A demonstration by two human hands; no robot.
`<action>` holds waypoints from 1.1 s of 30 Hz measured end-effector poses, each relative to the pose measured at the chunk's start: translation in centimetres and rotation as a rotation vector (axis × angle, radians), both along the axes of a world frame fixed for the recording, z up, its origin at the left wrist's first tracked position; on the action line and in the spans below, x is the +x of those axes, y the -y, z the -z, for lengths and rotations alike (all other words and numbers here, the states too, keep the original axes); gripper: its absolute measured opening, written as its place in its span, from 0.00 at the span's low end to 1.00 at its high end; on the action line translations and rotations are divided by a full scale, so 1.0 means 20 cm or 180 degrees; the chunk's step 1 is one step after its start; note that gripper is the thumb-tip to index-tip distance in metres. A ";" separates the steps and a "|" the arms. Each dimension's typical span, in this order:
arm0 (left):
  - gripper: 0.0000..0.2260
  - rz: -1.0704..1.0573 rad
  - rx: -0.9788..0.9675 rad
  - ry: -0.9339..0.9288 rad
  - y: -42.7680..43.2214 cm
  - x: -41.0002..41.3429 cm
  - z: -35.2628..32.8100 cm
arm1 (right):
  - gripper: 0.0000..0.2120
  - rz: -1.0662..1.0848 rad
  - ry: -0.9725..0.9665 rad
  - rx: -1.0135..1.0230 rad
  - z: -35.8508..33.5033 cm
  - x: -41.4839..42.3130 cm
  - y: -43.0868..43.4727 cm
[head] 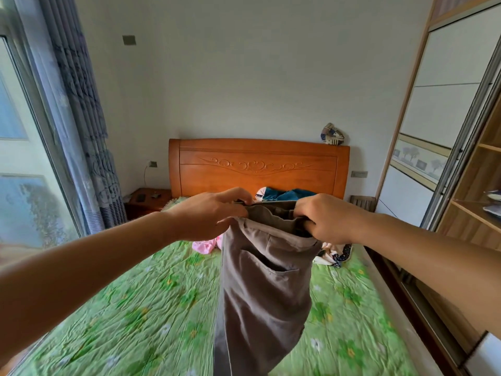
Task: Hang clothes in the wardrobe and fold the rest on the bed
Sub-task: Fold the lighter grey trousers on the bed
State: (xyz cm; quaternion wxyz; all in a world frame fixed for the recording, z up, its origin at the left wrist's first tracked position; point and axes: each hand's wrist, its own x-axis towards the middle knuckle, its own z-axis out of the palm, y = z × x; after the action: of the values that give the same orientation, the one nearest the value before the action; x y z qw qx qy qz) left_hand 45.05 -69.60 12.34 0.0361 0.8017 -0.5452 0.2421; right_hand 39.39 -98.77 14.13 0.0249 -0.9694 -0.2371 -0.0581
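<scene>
The left hand and right hand are each gripping the waistband of brown trousers, which are hanging above the green bed. To fold well, they should be aligning the legs while lowering them flat.

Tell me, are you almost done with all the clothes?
Not yet. Nothing looks folded or hung so far. Both hands, left hand and right hand, grip the waistband of the brown-grey trousers, held up over the green flowered bedsheet. Still waiting on the bed: a pink garment, a teal garment by the headboard, and a patterned white cloth.
</scene>
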 end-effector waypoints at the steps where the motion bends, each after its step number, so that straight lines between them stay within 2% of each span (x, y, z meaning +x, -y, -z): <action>1: 0.09 -0.0023 0.0067 0.0002 0.00 0.00 -0.01 | 0.08 -0.0010 0.0004 0.0005 0.00 0.00 0.00; 8: 0.13 -0.0475 0.0703 -0.0154 0.04 -0.01 0.00 | 0.06 -0.0043 -0.0038 -0.0310 0.01 -0.01 -0.01; 12: 0.07 -0.0360 0.0860 -0.0068 0.08 -0.05 0.03 | 0.07 -0.0086 0.0030 -0.0360 0.00 -0.02 0.00; 20: 0.06 -0.0660 0.0597 -0.0490 0.11 -0.08 0.01 | 0.07 -0.0118 0.0215 -0.0389 -0.03 -0.05 0.06; 25: 0.07 -0.0719 0.0459 -0.0543 0.13 -0.11 0.01 | 0.08 -0.0098 0.0273 -0.0393 -0.03 -0.08 0.10; 29: 0.13 -0.0968 0.0949 -0.0795 0.16 -0.13 0.00 | 0.09 -0.0115 0.0243 -0.0424 -0.02 -0.10 0.10; 33: 0.11 -0.0689 0.1179 -0.1019 0.20 -0.18 0.04 | 0.09 -0.0011 0.0243 -0.0501 -0.02 -0.11 0.11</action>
State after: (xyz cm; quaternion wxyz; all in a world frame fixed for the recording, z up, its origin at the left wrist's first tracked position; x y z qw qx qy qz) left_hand 41.40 -73.69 11.50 -0.0516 0.8764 -0.4787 0.0108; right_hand 37.21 -101.02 14.57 -0.0603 -0.9651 -0.2433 -0.0762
